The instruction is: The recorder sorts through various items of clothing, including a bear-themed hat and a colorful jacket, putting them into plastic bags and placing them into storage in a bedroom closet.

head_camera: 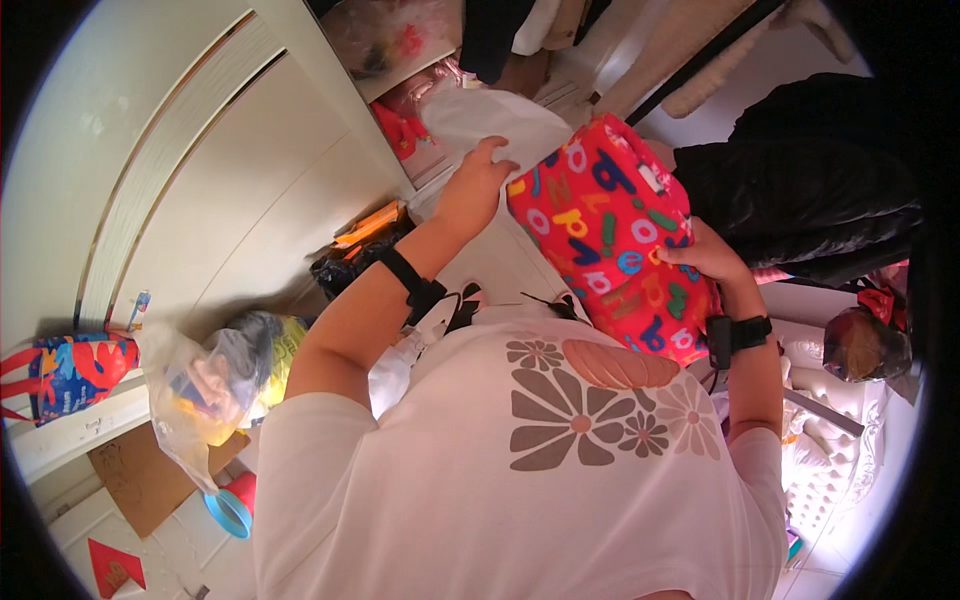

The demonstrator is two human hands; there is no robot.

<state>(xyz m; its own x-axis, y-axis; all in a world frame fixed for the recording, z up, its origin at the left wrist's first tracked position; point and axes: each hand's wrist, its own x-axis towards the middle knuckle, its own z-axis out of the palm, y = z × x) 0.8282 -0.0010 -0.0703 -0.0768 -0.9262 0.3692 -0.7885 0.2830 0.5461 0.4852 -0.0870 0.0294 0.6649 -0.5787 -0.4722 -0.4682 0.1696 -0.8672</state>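
Note:
A red folded fabric bundle [607,240], soft like a fleece blanket and printed with colourful letters, is tilted in front of my body. My right hand [701,255] grips its right side, thumb on the near face and the other fingers hidden behind. My left hand [480,180] is beside the bundle's upper left edge, fingers spread and curved, holding nothing that I can see. Just beyond those fingers is a whitish translucent sheet or bag [495,120]; whether the hand touches it is unclear.
Dark clothing [795,180] hangs at right. A white panelled door [225,150] stands at left, with a dark bag holding orange items [367,232] near its base. Further left are a clear plastic bag with contents [210,390] and a patterned tote bag [82,375]. A cupboard opening [420,142] is ahead.

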